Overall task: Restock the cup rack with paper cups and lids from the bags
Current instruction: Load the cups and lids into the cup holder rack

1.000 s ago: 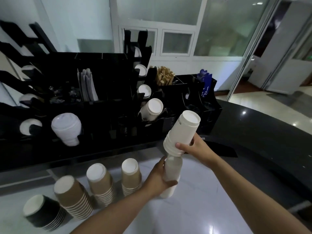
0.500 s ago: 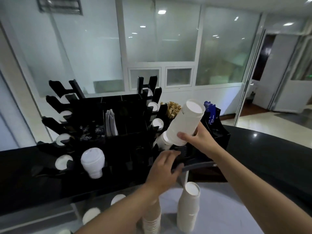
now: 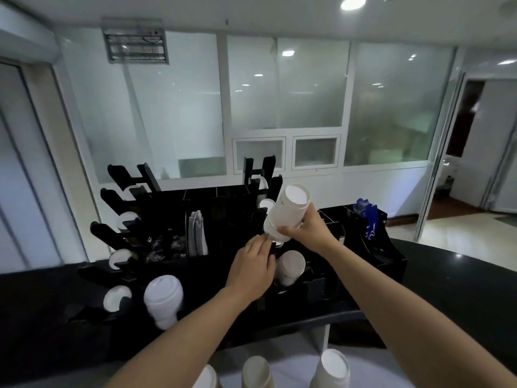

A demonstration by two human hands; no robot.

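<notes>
White paper cups, a nested sleeve of them [image 3: 289, 212], are up in the middle of the frame, tilted with the closed bottoms pointing up and toward the camera and the open end aimed down into the black cup rack [image 3: 223, 208]. So the step looks like loading that stack into one of the rack's slanted slots on the centre-right column. The right hand [image 3: 303, 229] has its fingers wrapped round the lower end of the stack, clamped on it. The left hand [image 3: 253, 271] is just below and to the left, fingers fairly straight and together, resting against the rack front right by the slot mouth; looks like it's steadying or guiding, though I can't tell whether the fingertips actually touch the cups. Another white stack [image 3: 291, 266] already sits in the slot just under the hands, and a lidded-looking white stack [image 3: 163, 299] pokes out lower left. More cups wait at the bottom edge of the frame, a white stack [image 3: 331, 369] and a brown one [image 3: 256, 372], so I'd say there's plenty of restocking left. Next move, I reckon: line the stack's open end up with the channel and slide it in at the rack's angle, without crushing the rims or letting the nested cups separate.
</notes>
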